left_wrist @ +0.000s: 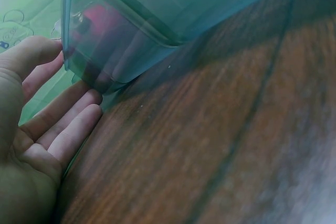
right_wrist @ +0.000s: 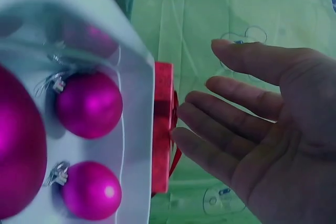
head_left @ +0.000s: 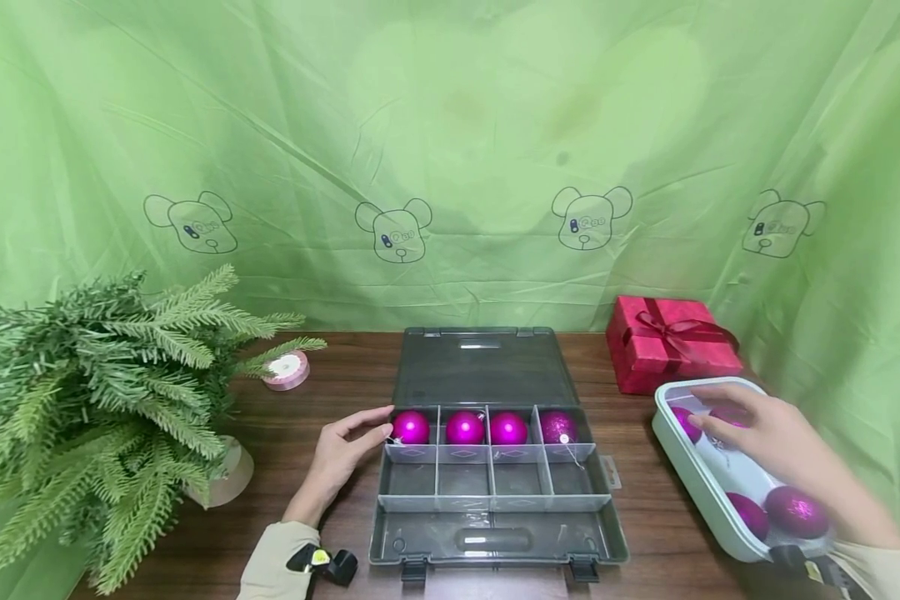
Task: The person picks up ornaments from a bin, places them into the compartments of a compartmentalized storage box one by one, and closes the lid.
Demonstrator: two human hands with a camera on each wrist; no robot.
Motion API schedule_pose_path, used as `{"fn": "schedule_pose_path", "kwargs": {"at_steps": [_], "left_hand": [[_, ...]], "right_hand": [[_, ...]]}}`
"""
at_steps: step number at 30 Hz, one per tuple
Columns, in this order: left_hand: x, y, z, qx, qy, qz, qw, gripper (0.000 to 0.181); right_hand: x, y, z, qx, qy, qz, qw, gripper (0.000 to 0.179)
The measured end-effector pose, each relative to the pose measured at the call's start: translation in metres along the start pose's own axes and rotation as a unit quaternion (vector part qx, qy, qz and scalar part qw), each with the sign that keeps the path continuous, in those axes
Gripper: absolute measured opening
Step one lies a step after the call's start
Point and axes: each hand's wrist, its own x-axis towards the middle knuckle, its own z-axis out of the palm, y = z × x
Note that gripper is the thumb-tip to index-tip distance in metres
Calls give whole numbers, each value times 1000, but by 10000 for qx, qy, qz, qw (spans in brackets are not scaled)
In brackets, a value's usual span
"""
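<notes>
My left hand (head_left: 337, 458) rests at the back left corner of a clear grey divided organizer box (head_left: 498, 533); thumb and fingertips touch its side wall. In the left wrist view, the fingers (left_wrist: 73, 135) extend nearly straight beside the box wall (left_wrist: 157, 30). Each compartment of the back row holds a magenta Christmas ball (head_left: 465, 427); the rightmost ball (head_left: 558, 427) glitters. Over a pale plastic tub (head_left: 682, 475) hovers my right hand (head_left: 776, 433), fingers extended, holding nothing. Several magenta balls (right_wrist: 89, 105) with silver caps lie inside the tub, partly hidden by that hand in the head view.
The box's dark lid (head_left: 487, 367) lies folded back behind it. A red gift box (head_left: 671, 342) with a ribbon bow stands behind the tub. At left are an artificial fir tree (head_left: 112, 400) and a pink ribbon roll (head_left: 287, 371). Green cloth (head_left: 480, 150) hangs behind the table.
</notes>
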Motion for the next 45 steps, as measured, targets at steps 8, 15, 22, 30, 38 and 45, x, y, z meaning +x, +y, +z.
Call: {"fn": "schedule_pose_path", "kwargs": {"at_steps": [8, 15, 22, 30, 38, 45], "left_hand": [[0, 0, 2, 3, -18, -9, 10000, 35], [0, 1, 3, 47, -9, -13, 10000, 35], [-1, 0, 2, 27, 0, 17, 10000, 35], [0, -1, 1, -116, 17, 70, 9999, 34], [0, -2, 1, -175, 20, 97, 9998, 34], [1, -3, 1, -142, 3, 118, 9998, 34]], "right_hand": [[-17, 23, -7, -110, -683, 263, 9973, 42], [-35, 45, 1, 232, -900, -125, 9956, 36], [-47, 61, 7, 847, -1148, -726, 9871, 31], [-50, 68, 8, 1762, -1697, -1456, 9586, 38], [-52, 63, 7, 1244, -1876, -1682, 9597, 35], [-55, 66, 9, 1025, -1841, -1563, 9650, 34]]}}
